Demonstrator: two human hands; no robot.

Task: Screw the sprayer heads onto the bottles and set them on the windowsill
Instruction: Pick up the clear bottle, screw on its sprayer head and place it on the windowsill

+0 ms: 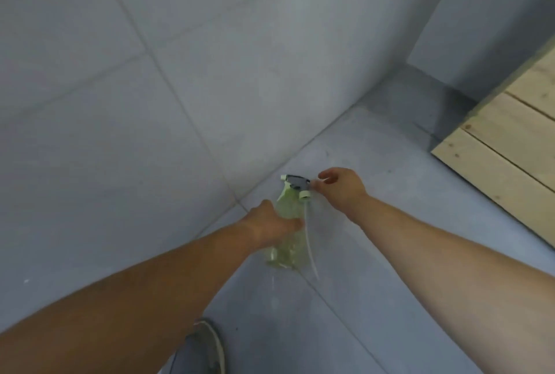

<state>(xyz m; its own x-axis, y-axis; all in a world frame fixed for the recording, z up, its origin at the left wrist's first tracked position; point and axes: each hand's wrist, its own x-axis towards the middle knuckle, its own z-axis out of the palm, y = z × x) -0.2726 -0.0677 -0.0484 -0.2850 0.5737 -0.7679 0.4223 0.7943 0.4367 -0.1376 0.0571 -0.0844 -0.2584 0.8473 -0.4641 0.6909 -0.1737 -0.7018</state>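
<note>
My left hand (271, 225) grips a clear pale-green bottle (286, 241) around its middle and holds it above the floor. My right hand (342, 187) pinches the rear end of a grey and white sprayer head (295, 182). The head's white collar (304, 194) sits beside the bottle's top, and its thin white dip tube (310, 241) hangs outside the bottle along its right side. The head is apart from the bottle neck, which my hand and the blur partly hide.
Grey floor tiles (375, 268) lie below, and a grey tiled wall (150, 88) rises to the left. A light wooden plank platform (510, 148) stands at the right. My shoe (207, 346) shows at the bottom edge.
</note>
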